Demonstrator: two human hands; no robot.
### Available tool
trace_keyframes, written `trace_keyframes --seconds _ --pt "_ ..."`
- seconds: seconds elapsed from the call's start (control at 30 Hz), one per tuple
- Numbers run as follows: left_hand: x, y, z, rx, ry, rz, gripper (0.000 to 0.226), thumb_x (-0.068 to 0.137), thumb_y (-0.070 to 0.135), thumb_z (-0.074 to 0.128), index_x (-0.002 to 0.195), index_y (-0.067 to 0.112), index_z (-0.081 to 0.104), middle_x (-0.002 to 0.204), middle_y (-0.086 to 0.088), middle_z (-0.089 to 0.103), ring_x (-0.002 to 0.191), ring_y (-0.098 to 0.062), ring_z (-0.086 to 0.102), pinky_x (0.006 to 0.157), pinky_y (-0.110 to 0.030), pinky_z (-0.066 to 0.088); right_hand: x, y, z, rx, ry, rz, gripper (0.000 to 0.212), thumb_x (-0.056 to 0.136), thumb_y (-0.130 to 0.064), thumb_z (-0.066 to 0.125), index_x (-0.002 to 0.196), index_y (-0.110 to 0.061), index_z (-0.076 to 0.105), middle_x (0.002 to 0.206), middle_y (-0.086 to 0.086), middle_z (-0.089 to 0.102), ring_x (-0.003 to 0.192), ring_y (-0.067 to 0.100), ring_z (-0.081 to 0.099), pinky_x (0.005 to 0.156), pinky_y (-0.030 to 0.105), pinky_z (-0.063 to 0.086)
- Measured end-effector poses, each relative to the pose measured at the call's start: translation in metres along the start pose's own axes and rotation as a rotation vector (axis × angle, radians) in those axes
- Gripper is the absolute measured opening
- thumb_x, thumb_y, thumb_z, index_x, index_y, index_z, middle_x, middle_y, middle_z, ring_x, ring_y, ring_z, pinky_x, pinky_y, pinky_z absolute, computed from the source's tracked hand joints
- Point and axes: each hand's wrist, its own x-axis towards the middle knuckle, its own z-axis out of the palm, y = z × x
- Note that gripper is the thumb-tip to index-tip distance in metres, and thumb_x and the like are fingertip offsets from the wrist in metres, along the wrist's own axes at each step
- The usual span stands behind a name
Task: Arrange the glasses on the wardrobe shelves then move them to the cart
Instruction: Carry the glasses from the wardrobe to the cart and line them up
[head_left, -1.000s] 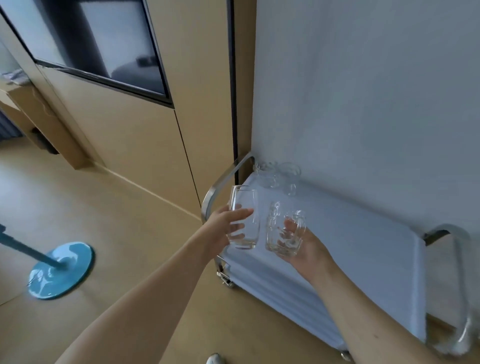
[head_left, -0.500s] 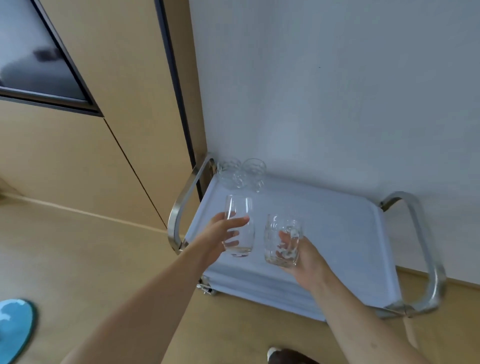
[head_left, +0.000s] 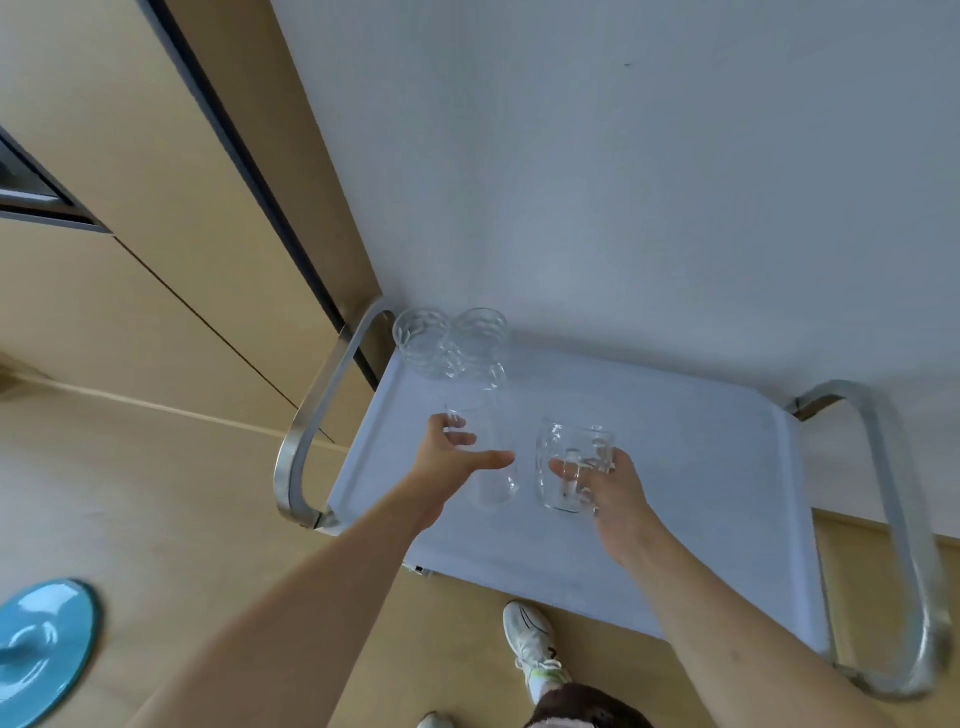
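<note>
My left hand (head_left: 448, 460) grips a tall clear glass (head_left: 485, 470) above the left middle of the cart's white top (head_left: 691, 467). My right hand (head_left: 610, 486) holds a shorter, wider clear glass (head_left: 561, 462) just to the right of it, fingers curled round its side. The two held glasses are close together but apart. Two more clear glasses (head_left: 451, 340) stand side by side at the cart's far left corner, against the wall.
The cart has curved metal handles at its left end (head_left: 311, 431) and right end (head_left: 904, 519). A white wall rises behind it, with wooden wardrobe panels (head_left: 130, 260) to the left. A blue round stand base (head_left: 41, 644) lies on the floor. My white shoe (head_left: 530, 639) is below the cart.
I have stepped closer and now look more steeply down on the cart. Both hands with their glasses have moved forward over the cart's top.
</note>
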Motion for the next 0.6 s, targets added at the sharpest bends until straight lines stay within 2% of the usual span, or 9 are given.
trace_keyframes --seconds 0.1,0.2,0.23,0.33,0.43,0.5,0.6 --pt "0.015 0.001 0.012 0.021 0.053 0.034 0.085 0.058 0.023 0.1 0.123 0.025 0.045 0.123 0.003 0.058 0.112 -0.015 0.06 0.088 -0.034 0.05 0.022 -0.002 0.0 -0.025 0.013 -0.026 0.058 0.056 -0.005 0.094 0.108 -0.013 0.069 0.099 0.006 0.076 0.092 0.028 0.072 0.073 0.034 0.055" --pt "0.028 -0.003 0.02 0.096 0.123 0.08 0.081 0.058 0.021 0.1 0.118 0.03 0.046 0.122 0.01 0.059 0.119 -0.013 0.055 0.09 -0.034 0.049 0.037 -0.004 0.002 -0.118 0.073 -0.057 0.088 0.041 -0.014 0.099 0.115 -0.029 0.054 0.111 -0.008 0.064 0.098 0.009 0.066 0.075 0.025 0.051" --pt "0.031 -0.005 0.021 0.125 0.15 0.095 0.081 0.058 0.022 0.099 0.117 0.031 0.045 0.121 0.013 0.058 0.119 -0.012 0.054 0.092 -0.035 0.05 0.042 -0.004 0.002 -0.151 0.075 -0.073 0.092 0.039 -0.019 0.098 0.116 -0.033 0.051 0.114 -0.011 0.062 0.101 0.006 0.064 0.076 0.023 0.05" --pt "0.04 -0.011 0.023 0.171 0.211 0.117 0.08 0.058 0.026 0.098 0.114 0.039 0.042 0.119 0.022 0.057 0.117 -0.01 0.053 0.093 -0.039 0.052 0.06 -0.001 -0.003 -0.244 0.056 -0.124 0.092 0.043 -0.019 0.1 0.113 -0.046 0.048 0.122 -0.012 0.061 0.11 0.007 0.064 0.088 0.028 0.053" --pt "0.046 -0.015 0.027 0.166 0.259 0.129 0.079 0.057 0.029 0.096 0.11 0.045 0.04 0.12 0.026 0.056 0.116 -0.008 0.053 0.084 -0.032 0.051 0.075 0.0 -0.006 -0.366 0.033 -0.17 0.093 0.045 -0.025 0.1 0.114 -0.054 0.045 0.126 -0.017 0.059 0.117 0.005 0.06 0.099 0.034 0.051" --pt "0.049 -0.02 0.03 0.172 0.281 0.141 0.08 0.058 0.028 0.095 0.113 0.044 0.039 0.122 0.026 0.056 0.116 -0.007 0.052 0.078 -0.023 0.046 0.082 0.001 -0.009 -0.435 0.0 -0.186 0.094 0.044 -0.028 0.098 0.116 -0.055 0.044 0.123 -0.024 0.058 0.114 0.0 0.059 0.099 0.033 0.05" --pt "0.053 -0.027 0.032 0.183 0.285 0.156 0.082 0.059 0.026 0.095 0.115 0.044 0.038 0.124 0.022 0.056 0.117 -0.008 0.052 0.077 -0.017 0.042 0.091 0.003 -0.013 -0.531 -0.032 -0.225 0.093 0.051 -0.02 0.099 0.119 -0.052 0.044 0.113 -0.03 0.059 0.104 -0.009 0.058 0.094 0.028 0.05"
